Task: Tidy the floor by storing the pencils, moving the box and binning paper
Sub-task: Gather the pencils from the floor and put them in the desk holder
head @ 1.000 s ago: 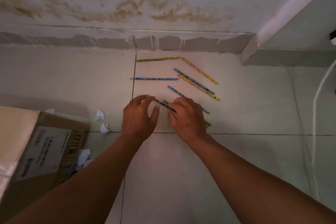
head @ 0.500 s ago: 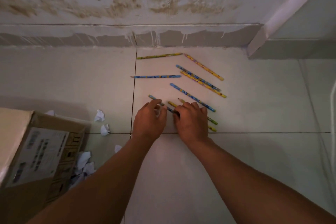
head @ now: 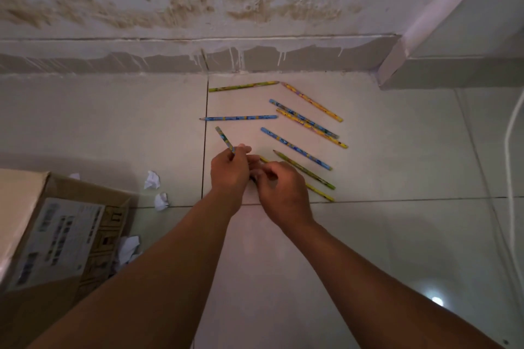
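- Left hand (head: 231,168) grips one blue patterned pencil (head: 224,140), fingers curled round its lower part; upper end sticks up and left, clear of the floor.
- Right hand (head: 283,187) sits just beside the left, fingers curled down at the near end of a yellow pencil (head: 320,193). Looks like a pinch, but whether it's actually closed on it can't be told; fingertips hidden.
- Rest of the pencils lie flat on the tiled floor (head: 397,235) near the wall: green-yellow one (head: 243,86) furthest back, blue one (head: 241,118) across the tile joint, several diagonal ones w/ a green pencil (head: 304,170) closest to the right hand.
- Handling, as a judgement: pencils are light, stiff, thin. Round bodies prob. roll on smooth tile, and lying flat they give little to get under.
- Best hold: fingertip pinch near one end, tip it up, then pass into the other fist to build a bundle. Mid-shaft grip is fine once lifted.
- Points can snap if dropped; bundle may slip if held loose.
- Cardboard box (head: 56,235) at lower left, stiff but prob. light; take by both sides.
- Crumpled paper balls (head: 152,179) beside it: soft, near weightless, simple to scoop.
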### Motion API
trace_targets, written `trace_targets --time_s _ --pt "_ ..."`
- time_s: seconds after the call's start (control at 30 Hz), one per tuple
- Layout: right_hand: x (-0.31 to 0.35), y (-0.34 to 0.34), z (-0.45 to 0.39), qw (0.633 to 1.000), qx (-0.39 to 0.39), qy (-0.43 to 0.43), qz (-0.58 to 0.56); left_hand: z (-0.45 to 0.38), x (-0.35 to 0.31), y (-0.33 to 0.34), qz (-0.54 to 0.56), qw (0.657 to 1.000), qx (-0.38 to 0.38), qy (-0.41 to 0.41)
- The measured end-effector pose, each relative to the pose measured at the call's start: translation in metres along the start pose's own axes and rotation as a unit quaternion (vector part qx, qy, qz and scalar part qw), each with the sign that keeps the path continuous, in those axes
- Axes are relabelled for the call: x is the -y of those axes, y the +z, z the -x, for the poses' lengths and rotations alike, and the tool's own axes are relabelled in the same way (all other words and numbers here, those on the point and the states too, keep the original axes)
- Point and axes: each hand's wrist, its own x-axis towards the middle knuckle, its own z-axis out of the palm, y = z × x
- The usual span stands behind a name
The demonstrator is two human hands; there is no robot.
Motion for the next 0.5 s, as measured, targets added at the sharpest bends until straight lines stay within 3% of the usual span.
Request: trace_targets --time_s 0.17,0.3,0.5 --pt "-0.024 -0.021 0.002 0.974 -0.111 -0.031 0.196 -0.001 0.001 -0.002 0.011 1.000 -0.013 -0.021" --pt "-0.042 -0.031 0.009 0.945 -0.095 -0.034 0.311 0.003 0.005 0.001 -0.052 0.998 -0.022 -0.032" --pt "-0.042 -0.027 0.012 0.920 -0.092 0.014 0.381 0.013 0.009 0.009 -0.102 0.994 0.016 -0.047"
